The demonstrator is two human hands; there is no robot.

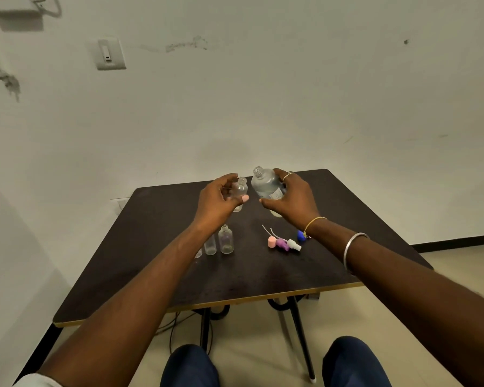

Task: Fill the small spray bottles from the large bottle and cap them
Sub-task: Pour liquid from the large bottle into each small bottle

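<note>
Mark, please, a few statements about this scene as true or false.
1. The left hand holds a small bottle. True.
2. The large bottle in the right hand has its cap on. False: its threaded neck is open.
3. The spray caps lie on the table, to the right of the standing bottles. True.
4. The pink cap is screwed onto a bottle. False: it lies loose on the table.

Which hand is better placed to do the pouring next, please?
The right hand: it grips the uncapped large bottle, its mouth beside the open small bottle that the left hand holds.
</note>
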